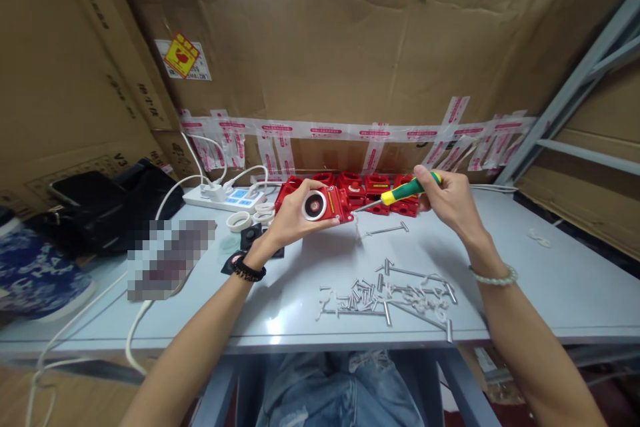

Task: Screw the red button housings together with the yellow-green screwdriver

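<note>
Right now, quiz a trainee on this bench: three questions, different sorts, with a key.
1. True or false: the left hand holds a red housing above the table.
2. Which tool is in the right hand? A) pliers B) screwdriver C) hammer
3. Fill in: the loose metal screws lie ____ the person than the row of red parts.

Key: 1 true; 2 B; 3 nearer to.
</note>
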Demonstrator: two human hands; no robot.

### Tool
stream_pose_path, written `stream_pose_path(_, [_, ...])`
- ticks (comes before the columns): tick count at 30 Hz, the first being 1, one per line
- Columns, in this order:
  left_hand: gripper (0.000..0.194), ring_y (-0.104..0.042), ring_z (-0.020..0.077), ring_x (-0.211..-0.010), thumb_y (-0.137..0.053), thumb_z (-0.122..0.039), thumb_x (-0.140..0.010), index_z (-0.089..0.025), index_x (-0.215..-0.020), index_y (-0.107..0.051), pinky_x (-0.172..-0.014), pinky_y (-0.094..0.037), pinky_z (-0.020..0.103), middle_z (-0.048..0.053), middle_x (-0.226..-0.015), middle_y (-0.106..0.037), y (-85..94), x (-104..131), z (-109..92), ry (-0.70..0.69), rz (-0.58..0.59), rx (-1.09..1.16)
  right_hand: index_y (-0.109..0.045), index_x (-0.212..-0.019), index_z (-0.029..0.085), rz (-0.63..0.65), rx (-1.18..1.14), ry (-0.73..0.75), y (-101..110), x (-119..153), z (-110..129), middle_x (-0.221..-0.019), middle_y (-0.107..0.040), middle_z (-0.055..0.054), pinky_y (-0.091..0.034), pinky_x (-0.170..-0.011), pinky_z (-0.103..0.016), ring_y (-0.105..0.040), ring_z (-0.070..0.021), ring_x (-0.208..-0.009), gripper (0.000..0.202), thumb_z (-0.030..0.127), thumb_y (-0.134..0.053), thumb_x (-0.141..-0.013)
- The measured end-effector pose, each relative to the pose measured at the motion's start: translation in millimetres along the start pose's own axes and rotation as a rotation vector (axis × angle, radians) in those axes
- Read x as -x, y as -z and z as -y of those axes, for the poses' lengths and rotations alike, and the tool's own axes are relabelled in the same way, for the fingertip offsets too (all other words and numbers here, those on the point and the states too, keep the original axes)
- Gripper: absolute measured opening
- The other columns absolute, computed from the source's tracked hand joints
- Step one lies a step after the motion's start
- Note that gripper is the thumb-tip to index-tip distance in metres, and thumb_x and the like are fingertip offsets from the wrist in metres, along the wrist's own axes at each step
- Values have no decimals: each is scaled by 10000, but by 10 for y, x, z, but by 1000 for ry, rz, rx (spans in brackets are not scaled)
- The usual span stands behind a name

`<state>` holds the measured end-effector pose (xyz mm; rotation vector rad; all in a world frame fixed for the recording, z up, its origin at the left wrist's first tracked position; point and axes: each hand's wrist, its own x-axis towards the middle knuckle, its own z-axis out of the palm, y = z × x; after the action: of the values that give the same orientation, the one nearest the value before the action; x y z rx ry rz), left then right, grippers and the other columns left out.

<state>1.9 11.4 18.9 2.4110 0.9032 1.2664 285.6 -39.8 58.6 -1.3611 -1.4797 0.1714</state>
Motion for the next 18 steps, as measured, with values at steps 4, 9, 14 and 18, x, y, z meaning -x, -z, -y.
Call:
stream_pose_path(4, [587,-599,224,-951,-765,-424,-655,-210,-1112,-465,-841,-468,368,71,-1073,-599,1,-6,12,-92,-62,-64,-610,-748,190,48,-153,-57,-16,-19,-14,-483,-569,8,-453,-409,-258,-541,-135,-414,347,516,-518,-824])
stream_pose_path(9, [608,-598,238,-982,-769,-427,-660,-203,-1133,-460,-867,-460,389,90,-1086,-609,15,-7,33,-163,-148,-136,-568,-965,216,195,-478,-130,-12,-28,72,-633,-647,7,-521,-462,-298,-618,-160,-502,285,425,-595,-772])
stream_pose_path(14, [617,-580,239,-1017,-768,-429,-664,-210,-1149,-456,-900,-441,401,87,-1104,-604,33,-9,59,-201,-175,-181,-495,-560,194,16,-230,-21,-42,-1,55,-381,-469,36,-382,-386,-230,-470,-99,-354,418,533,-566,-794])
stream_pose_path(18, [606,-584,237,-1006,-764,-428,-666,-220,-1145,-456,-887,-446,398,79,-1103,-604,36,-10,50,-193,-169,-191,-527,-578,190,-37,-100,-9,-84,21,44,-394,-450,37,-355,-372,-231,-425,-88,-351,427,538,-517,-824])
